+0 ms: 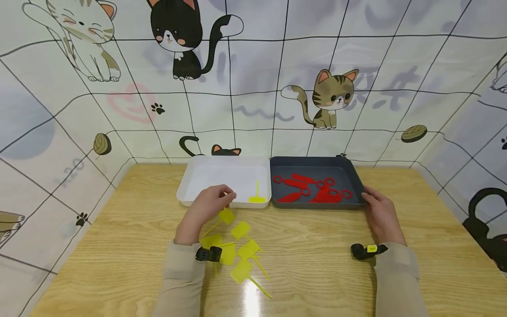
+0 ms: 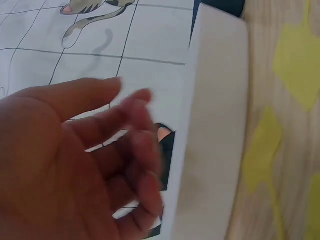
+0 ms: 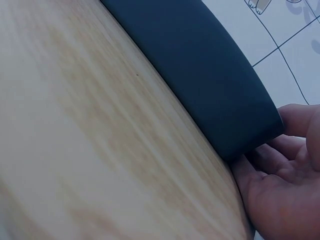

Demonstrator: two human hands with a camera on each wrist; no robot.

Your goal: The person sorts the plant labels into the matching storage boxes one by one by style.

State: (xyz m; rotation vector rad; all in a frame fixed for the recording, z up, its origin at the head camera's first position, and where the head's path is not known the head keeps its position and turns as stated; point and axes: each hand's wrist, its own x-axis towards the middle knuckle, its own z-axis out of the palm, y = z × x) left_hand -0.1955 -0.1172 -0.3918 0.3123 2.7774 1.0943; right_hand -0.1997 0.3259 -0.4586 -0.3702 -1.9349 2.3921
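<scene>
My left hand (image 1: 212, 199) hovers over the front edge of the white tray (image 1: 222, 176), its fingers loosely bent with nothing between them. In the left wrist view the same hand (image 2: 100, 160) appears beside the tray's pale wall, thumb and fingertips apart. Inside that tray, near its right front corner, lies one flat yellow tag with a thin stem (image 1: 257, 199). Several more yellow tags (image 1: 248, 249) are scattered on the table below. At the right, my right hand (image 1: 382, 215) holds the front right corner of the dark grey tray (image 1: 317, 162), thumb at its rim.
Several red tags with ring ends (image 1: 295, 183) lie in the dark grey tray, which stands against the white tray's right side. The wooden table (image 1: 309, 264) ends at a cat-printed cloth backdrop (image 1: 253, 110).
</scene>
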